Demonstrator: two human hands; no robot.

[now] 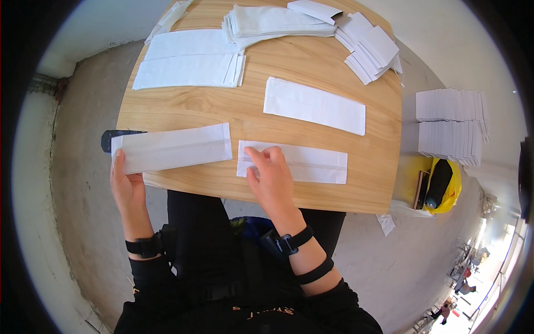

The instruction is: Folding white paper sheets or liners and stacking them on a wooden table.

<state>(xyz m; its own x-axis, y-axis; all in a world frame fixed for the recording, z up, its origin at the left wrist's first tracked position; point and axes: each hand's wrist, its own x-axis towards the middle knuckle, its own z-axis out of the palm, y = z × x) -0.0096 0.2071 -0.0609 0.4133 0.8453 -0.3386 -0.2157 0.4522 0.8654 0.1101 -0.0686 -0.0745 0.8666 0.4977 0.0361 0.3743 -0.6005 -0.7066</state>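
Note:
My left hand [129, 186] is closed on the left end of a long white paper sleeve [178, 148], its thumb on top and the other fingers underneath. That sleeve reaches rightward over the table's near edge, with a faint lengthwise seam. To its right lies a second long white paper sleeve [317, 165] with a similar seam. My right hand [272, 175] is over this sleeve's left end, index finger and thumb apart with nothing visible between them. Whether its fingertips touch the paper I cannot tell. Beyond it lies another white sleeve [314, 106], at a slant.
The wooden table [189, 108] holds a stack of wide white sheets [186, 58], a thick white pile [278, 22] and fanned white packets [370, 47] at the back. A dark object [109, 141] sticks out at the left edge. Right of the table are stacked white sleeves [449, 139] and a yellow bag [453, 186].

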